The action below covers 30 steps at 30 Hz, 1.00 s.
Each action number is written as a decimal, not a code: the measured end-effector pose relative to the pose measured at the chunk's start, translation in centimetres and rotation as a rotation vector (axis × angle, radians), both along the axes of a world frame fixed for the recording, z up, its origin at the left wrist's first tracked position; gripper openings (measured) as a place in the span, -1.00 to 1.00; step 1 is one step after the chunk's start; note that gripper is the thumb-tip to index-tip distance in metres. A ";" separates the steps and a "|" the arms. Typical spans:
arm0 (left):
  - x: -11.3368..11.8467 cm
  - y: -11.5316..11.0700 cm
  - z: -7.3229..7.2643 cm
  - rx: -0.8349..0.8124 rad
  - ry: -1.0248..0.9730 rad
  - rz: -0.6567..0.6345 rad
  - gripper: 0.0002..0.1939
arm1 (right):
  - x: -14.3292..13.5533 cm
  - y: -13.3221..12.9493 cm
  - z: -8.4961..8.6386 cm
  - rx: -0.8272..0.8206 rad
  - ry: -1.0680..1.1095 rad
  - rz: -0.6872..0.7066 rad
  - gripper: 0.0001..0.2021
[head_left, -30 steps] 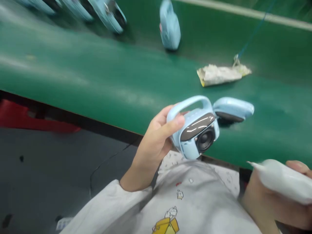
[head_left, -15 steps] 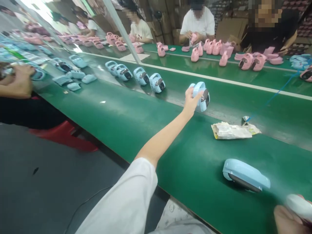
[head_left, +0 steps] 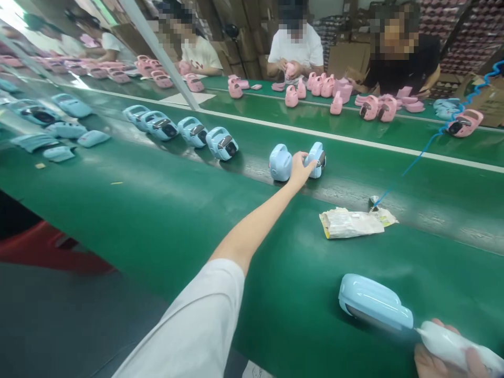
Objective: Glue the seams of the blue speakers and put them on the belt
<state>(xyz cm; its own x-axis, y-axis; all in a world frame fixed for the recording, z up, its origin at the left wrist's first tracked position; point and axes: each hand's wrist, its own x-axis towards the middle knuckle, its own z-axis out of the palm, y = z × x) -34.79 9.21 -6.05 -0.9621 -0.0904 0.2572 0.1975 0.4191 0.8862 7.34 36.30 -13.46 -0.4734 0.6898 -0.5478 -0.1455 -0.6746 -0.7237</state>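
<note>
My left hand reaches out over the metal strip, its fingers and thumb on a light-blue plastic device with a loop handle and a dark front. Just left of this hand stands another light-blue device, rounded side toward me. Low on the right, my right hand is closed around a white squeeze tube with a narrow tip. The tip is close to the end of a light-blue housing lying on the green table; whether they touch, I cannot tell.
A crumpled white packet lies mid-table, a blue cord running above it. Several light-blue devices stand in a row to the left, near loose blue parts. Across the line, co-workers sit behind pink devices.
The view has swung right. Two light-blue devices now show apart beside my left hand, where they overlapped before. My right hand has brought the tube tip nearer to the housing.
</note>
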 end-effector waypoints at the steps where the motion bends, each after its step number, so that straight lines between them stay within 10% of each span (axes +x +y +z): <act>1: 0.7 -1.0 0.6 -0.031 0.053 0.004 -0.69 | -0.1 -0.9 0.9 -0.008 -0.003 0.009 -0.48; 7: 1.1 -6.6 1.6 -0.105 -0.037 0.434 -0.15 | -2.0 -5.0 5.5 -0.046 -0.037 -0.028 -0.49; 15: 1.8 -8.9 1.5 -0.010 -0.018 0.220 -0.73 | -2.3 -5.4 5.6 -0.044 0.018 -0.007 -0.51; 24: 17.3 -10.8 5.4 0.279 0.413 -0.022 -0.44 | -0.7 -6.8 8.1 0.103 0.188 0.180 -0.58; 30: 26.7 -8.6 5.5 0.537 0.284 -0.269 -0.51 | 0.8 -8.1 11.5 0.276 0.387 0.411 -0.62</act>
<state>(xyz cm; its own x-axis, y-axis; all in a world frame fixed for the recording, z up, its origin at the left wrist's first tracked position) -8.07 0.61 -0.50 -0.8705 -0.0431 0.4903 0.4903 -0.1631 0.8561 8.12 28.24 -1.92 -0.8581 0.5011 -0.1119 -0.2001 -0.5271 -0.8259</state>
